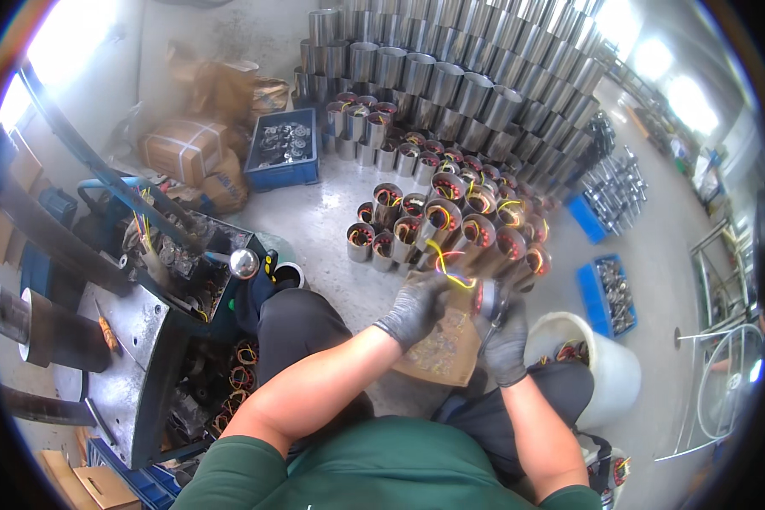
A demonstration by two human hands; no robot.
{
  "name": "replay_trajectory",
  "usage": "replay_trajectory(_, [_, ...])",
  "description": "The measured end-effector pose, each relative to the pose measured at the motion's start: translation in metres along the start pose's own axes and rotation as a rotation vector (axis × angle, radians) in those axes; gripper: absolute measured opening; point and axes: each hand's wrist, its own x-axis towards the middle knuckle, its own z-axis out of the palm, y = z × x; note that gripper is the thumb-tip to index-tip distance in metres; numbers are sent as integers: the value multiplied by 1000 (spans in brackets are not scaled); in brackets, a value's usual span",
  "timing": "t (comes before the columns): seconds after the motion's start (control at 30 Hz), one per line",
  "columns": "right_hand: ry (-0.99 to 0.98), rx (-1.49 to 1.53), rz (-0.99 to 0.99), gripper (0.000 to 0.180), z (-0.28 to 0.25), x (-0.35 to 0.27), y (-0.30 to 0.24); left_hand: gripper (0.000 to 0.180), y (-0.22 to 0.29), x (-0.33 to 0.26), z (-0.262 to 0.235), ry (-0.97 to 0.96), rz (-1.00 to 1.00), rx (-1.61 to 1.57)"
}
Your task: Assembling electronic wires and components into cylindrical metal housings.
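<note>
My left hand [421,308], in a grey glove, is closed near the middle, its fingers pinched at yellow and red lead wires [450,270]. The wires run toward a motor stator [488,299] with red windings showing at its end. My right hand [506,344], also gloved in grey, is wrapped round that stator and holds it tilted on its side. Some of the fingertips are blurred. Just beyond both hands stands a group of shiny metal cylinders [440,217] with wound stators and coloured wires inside. Below the hands lies a brown cardboard sheet [442,348].
Empty metal cylinders [450,81] are stacked high at the back. A white bucket [616,374] with stators stands by my right knee. Blue bins [599,297] of metal parts sit at right. On the left are a metal press bench [127,340] and a blue crate [285,174].
</note>
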Motion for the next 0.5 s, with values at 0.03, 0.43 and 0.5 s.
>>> replay_trajectory(0.03, [7, 150, 71, 50, 3, -2, 8, 22, -5, 3, -4, 44, 30, 146])
replay_trajectory(0.43, [-352, 637, 467, 29, 20, -22, 8, 18, 76, 9, -11, 206, -790, -721])
replay_trajectory(0.5, [-376, 515, 518, 30, 14, -39, 49, 17, 82, 11, -9, 127, -833, -628])
